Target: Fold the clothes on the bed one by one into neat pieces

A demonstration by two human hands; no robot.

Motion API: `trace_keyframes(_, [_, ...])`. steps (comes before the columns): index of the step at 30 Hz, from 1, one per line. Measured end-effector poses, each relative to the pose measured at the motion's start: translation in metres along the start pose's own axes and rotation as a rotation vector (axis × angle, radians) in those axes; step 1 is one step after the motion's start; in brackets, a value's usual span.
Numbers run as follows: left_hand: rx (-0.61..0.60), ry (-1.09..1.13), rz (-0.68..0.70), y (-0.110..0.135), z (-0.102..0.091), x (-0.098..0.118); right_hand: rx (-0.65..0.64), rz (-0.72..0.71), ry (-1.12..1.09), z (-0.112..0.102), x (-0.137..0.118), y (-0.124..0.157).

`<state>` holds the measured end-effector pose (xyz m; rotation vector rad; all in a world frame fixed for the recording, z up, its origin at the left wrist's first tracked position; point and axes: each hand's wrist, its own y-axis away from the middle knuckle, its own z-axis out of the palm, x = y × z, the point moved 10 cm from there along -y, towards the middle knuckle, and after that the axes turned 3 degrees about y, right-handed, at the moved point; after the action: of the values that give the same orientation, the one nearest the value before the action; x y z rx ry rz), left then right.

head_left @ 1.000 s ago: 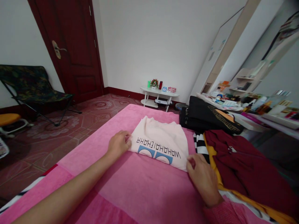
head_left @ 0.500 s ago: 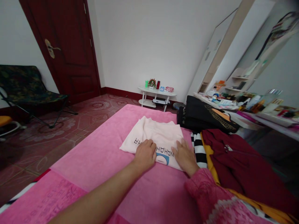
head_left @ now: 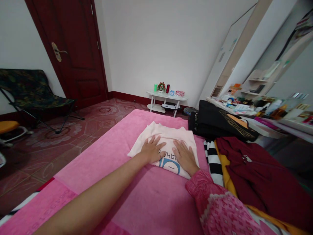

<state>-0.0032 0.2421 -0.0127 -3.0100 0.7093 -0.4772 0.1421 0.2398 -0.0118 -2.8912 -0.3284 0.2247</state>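
A pale pink shirt (head_left: 168,132) lies folded on the pink bed cover (head_left: 105,153), with dark lettering and a blue-and-white print along its near side. My left hand (head_left: 152,150) rests flat on the shirt's left middle, fingers spread. On the right half, my right hand (head_left: 185,156) also presses flat with its fingers stretched out. Both palms cover parts of the lettering. A pink patterned sleeve covers my right arm, while my left forearm is bare.
Right of the shirt lie a black-and-white striped garment (head_left: 215,164), a maroon zip garment (head_left: 256,173) and folded black clothing (head_left: 215,120). Beyond the bed stands a small white table (head_left: 167,96). A folding chair (head_left: 31,88) is at left, a cluttered dressing table (head_left: 244,111) at right.
Both hands have slid forward over the shirt, and their fingers have spread out flat. More of the blue print now shows at the near edge. The view has shifted slightly.
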Motion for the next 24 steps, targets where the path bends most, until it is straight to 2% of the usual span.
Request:
trace_keyframes(2, [0.008, -0.021, 0.006, -0.01, 0.0, -0.001, 0.111, -0.015, 0.016, -0.016, -0.007, 0.004])
trace_keyframes(4, [0.075, -0.055, 0.024, -0.017, -0.003, 0.002, 0.184, -0.111, 0.059, -0.027, -0.021, 0.006])
trace_keyframes(6, [0.131, -0.092, 0.062, -0.023, -0.003, 0.007, 0.161, -0.264, 0.097, -0.027, -0.036, 0.005])
trace_keyframes(8, [0.151, -0.126, 0.106, -0.031, -0.004, 0.01, 0.086, -0.335, 0.114, -0.018, -0.037, -0.003])
trace_keyframes(11, [0.135, -0.142, 0.128, -0.048, -0.005, 0.005, 0.041, -0.216, 0.151, -0.006, -0.009, -0.025])
trace_keyframes(15, [0.11, -0.067, -0.003, -0.074, -0.007, -0.026, 0.056, -0.017, 0.146, 0.007, 0.032, -0.048])
trace_keyframes(20, [0.252, 0.132, -0.221, -0.087, -0.01, -0.067, 0.102, 0.342, -0.021, 0.014, 0.093, -0.049])
trace_keyframes(24, [0.37, 0.194, -0.43, -0.078, -0.016, -0.092, 0.203, 0.435, -0.16, 0.01, 0.116, -0.042])
